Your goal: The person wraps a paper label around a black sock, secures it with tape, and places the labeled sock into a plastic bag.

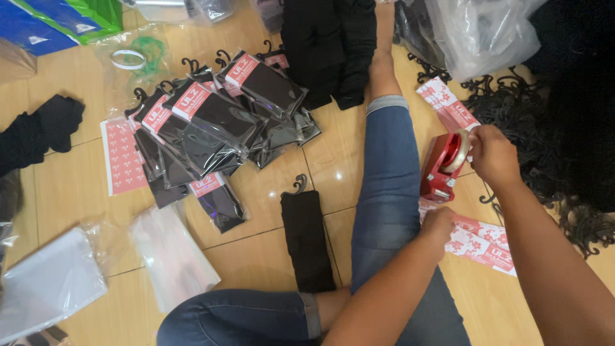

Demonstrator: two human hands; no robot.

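1. Two hands busy: your right hand pinches tape at the red dispenser, just beside your knee
2. Your left hand presses the pink cards, fingers curled
3. Packed socks piled well apart

Bare tan floor tiles are lying open between the fanned heap of clear-bagged black socks with red labels and the person's blue-jeaned leg, broken only by a single flat black sock on a black hook. To the right, the red tape dispenser, pink printed label cards and a tangle of black plastic hooks are crowding the floor, leaving little passage. Clear plastic bags are covering the lower left.
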